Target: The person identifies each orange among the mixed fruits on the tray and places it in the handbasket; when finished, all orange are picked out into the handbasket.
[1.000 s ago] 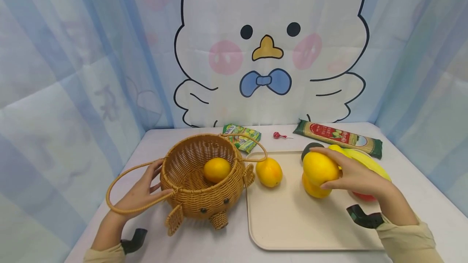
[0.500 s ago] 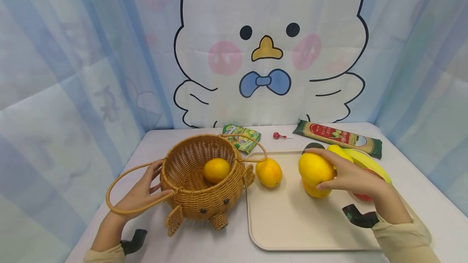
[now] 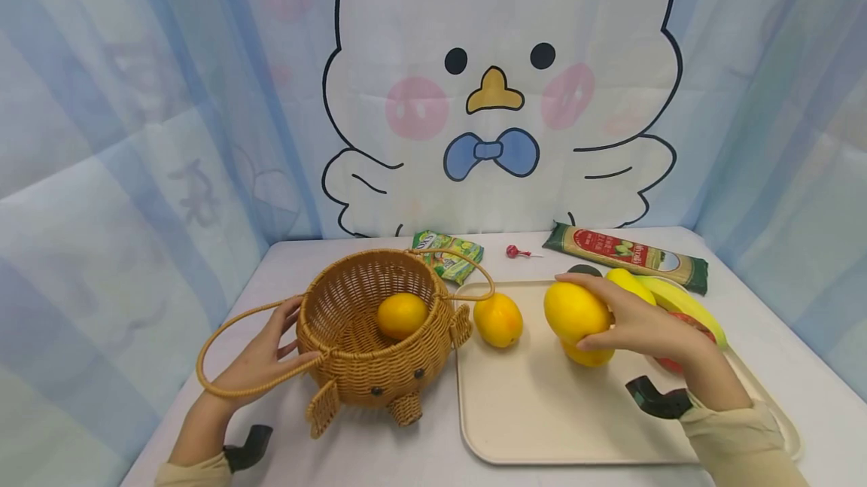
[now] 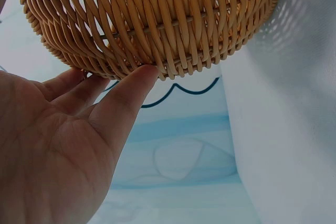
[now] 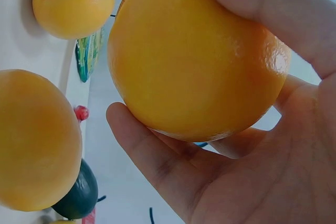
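My right hand (image 3: 643, 325) grips a yellow-orange mango (image 3: 574, 310) over the beige tray (image 3: 535, 419), thumb and fingers round its sides. Below it, a second mango (image 3: 588, 355) is partly hidden; another mango (image 3: 497, 320) lies at the tray's left edge. My left hand (image 3: 256, 360) reaches through a rope handle (image 3: 223, 329) and touches the outer left side of a brown wicker basket (image 3: 369, 370) with an animal face. In the left wrist view, its thumb and fingers (image 4: 123, 98) lie fairly straight against the weave. One mango (image 3: 403, 315) sits inside the basket.
Bananas (image 3: 684, 299), a lemon (image 3: 626, 285), a red fruit (image 3: 670, 364) and a dark green avocado (image 5: 81, 192) lie at the tray's right and back. Behind stand a green candy packet (image 3: 450, 254), a red lollipop (image 3: 513, 251) and a noodle packet (image 3: 626, 250).
My right hand has moved slightly left with its mango, showing more of the bananas and red fruit. The left hand and basket have stayed put.
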### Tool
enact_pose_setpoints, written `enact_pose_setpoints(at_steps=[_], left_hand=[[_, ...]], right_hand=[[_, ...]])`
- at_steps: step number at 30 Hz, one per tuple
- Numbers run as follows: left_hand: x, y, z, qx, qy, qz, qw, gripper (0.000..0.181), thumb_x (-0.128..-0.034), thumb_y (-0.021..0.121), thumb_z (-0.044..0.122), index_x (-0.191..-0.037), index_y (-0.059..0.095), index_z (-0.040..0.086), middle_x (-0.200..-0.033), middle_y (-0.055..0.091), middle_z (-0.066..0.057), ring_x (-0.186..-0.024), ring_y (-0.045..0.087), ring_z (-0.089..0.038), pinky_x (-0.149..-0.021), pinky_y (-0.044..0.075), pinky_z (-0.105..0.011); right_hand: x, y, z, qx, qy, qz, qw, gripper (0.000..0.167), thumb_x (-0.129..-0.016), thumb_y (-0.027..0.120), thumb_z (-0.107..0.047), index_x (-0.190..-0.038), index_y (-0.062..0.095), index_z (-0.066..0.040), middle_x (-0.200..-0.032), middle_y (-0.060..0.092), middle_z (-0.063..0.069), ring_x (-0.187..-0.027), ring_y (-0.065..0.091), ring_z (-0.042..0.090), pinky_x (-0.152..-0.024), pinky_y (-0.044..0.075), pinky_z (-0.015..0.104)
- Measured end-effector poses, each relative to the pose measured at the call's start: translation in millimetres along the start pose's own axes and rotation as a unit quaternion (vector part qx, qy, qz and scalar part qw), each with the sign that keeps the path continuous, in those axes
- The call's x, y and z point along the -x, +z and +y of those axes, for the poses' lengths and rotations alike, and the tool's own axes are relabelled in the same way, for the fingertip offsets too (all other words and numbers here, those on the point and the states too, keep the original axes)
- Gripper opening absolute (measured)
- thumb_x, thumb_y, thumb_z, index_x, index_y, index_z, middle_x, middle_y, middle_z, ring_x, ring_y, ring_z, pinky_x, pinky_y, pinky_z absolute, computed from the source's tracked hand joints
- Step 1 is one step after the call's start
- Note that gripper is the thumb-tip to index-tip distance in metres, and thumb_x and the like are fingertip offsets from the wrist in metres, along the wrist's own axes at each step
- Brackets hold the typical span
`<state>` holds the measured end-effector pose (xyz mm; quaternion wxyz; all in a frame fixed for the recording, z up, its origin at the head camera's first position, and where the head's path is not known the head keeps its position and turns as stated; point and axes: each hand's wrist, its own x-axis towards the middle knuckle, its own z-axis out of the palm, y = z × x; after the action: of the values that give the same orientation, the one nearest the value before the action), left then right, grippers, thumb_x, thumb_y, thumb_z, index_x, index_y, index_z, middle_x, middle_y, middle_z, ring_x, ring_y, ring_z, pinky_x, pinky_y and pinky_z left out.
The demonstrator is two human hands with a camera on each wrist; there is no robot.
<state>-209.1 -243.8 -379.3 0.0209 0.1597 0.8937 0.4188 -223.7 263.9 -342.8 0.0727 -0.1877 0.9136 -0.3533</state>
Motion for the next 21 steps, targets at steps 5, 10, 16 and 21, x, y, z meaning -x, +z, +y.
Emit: enact_pose_setpoints(at_steps=[5, 10, 16, 21], left_hand=[[-0.1, -0.1, 0.0, -0.003, 0.000, 0.000, 1.0000, 0.085, -0.0873, 0.066, 0.033, -0.150, 0.010, 0.019, -0.158, 0.008, -0.017, -0.142, 0.013, -0.047, -0.106, 0.037, -0.060], [0.0, -0.2, 0.5, -0.003, 0.000, -0.001, 1.0000, 0.085, -0.0874, 0.066, 0.033, -0.150, 0.010, 0.018, -0.158, 0.008, -0.017, -0.142, 0.012, -0.047, -0.107, 0.037, -0.060], [-0.5, -0.2, 0.8, -0.007, -0.007, 0.001, 1.0000, 0.086, -0.0868, 0.066, 0.034, -0.150, 0.010, 0.019, -0.158, 0.009, -0.017, -0.142, 0.013, -0.048, -0.106, 0.038, -0.060], [-0.9, -0.6, 1.1, -0.010, -0.008, 0.002, 0.9999, 0.087, -0.0867, 0.067, 0.034, -0.150, 0.009, 0.019, -0.158, 0.008, -0.017, -0.142, 0.014, -0.048, -0.106, 0.038, -0.061]], right_hand=[[-1.4, 0.0, -2.4, -0.004, 0.003, -0.005, 1.0000, 0.085, -0.073, 0.080, -0.033, -0.143, 0.031, -0.036, -0.137, 0.042, 0.011, -0.115, 0.042, 0.032, -0.089, 0.051, 0.057], [-2.9, 0.4, -5.7, 0.006, 0.007, -0.006, 0.9999, 0.085, -0.072, 0.080, -0.036, -0.142, 0.032, -0.039, -0.138, 0.042, 0.010, -0.115, 0.042, 0.032, -0.089, 0.050, 0.056], [-3.9, 1.6, -7.7, 0.013, -0.006, -0.004, 0.9999, 0.083, -0.073, 0.079, -0.034, -0.142, 0.032, -0.037, -0.139, 0.041, 0.011, -0.114, 0.043, 0.031, -0.090, 0.049, 0.059], [-5.2, 2.2, -9.4, 0.006, 0.003, -0.007, 1.0000, 0.083, -0.073, 0.079, -0.035, -0.142, 0.032, -0.038, -0.139, 0.040, 0.010, -0.116, 0.043, 0.032, -0.091, 0.047, 0.062]])
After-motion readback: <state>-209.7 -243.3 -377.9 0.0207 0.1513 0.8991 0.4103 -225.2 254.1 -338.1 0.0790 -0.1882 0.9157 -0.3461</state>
